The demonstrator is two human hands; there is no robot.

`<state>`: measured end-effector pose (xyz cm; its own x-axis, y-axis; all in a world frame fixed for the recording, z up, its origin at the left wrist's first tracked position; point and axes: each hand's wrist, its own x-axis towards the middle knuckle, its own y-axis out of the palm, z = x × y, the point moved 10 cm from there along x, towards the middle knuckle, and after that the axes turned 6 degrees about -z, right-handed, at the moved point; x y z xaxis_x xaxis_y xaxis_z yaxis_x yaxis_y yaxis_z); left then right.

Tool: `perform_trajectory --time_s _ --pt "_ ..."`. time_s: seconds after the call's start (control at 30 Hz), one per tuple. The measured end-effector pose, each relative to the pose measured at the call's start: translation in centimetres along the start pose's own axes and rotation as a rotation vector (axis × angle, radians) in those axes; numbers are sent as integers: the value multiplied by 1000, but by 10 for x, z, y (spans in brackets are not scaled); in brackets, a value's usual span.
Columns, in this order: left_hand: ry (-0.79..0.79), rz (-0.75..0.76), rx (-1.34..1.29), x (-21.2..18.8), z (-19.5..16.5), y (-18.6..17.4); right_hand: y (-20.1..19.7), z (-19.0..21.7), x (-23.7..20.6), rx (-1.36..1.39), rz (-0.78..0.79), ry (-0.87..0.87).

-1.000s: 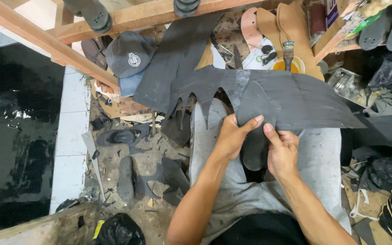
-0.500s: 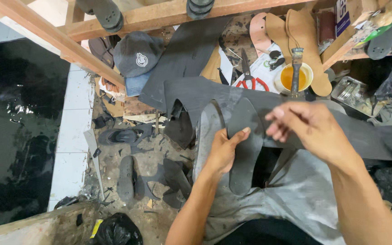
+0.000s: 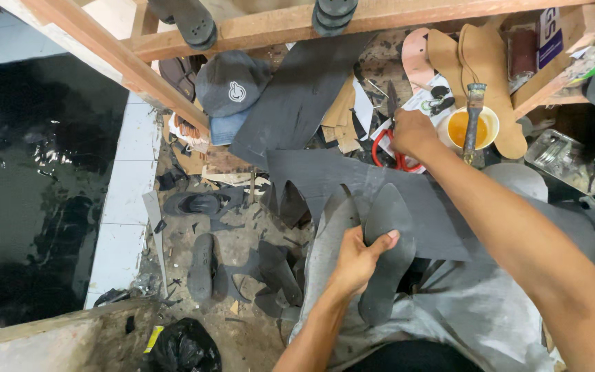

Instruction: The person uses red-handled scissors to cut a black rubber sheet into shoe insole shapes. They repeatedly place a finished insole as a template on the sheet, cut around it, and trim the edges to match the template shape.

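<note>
Seen from above, left hand (image 3: pixel 356 258) closed around a dark grey sole-shaped rubber piece (image 3: pixel 386 251) over the lap, right hand (image 3: pixel 413 132) stretched forward, fingers curled on red-handled scissors (image 3: pixel 392 157), beside a white cup of yellow glue (image 3: pixel 472 128).

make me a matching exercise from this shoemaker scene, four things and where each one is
Things:
1. sole piece
2. scissors
3. brush
4. cap

Places:
A. standing in the cup of yellow glue
B. under the right hand
C. held in the left hand
D. lying below the wooden beam, upper left

Pairs: 1-C, 2-B, 3-A, 4-D
</note>
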<state>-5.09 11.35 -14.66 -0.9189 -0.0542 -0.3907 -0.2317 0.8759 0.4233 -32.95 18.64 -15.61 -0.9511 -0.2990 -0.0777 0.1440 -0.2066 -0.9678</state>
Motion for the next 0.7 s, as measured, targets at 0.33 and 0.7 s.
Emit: perform_trajectory --time_s 0.33,0.7 --pt "-91 39 -38 -7 15 1 -40 -7 -20 711 41 292" --pt "-239 -37 -192 13 2 16 -175 -5 -251 1132 -166 65"
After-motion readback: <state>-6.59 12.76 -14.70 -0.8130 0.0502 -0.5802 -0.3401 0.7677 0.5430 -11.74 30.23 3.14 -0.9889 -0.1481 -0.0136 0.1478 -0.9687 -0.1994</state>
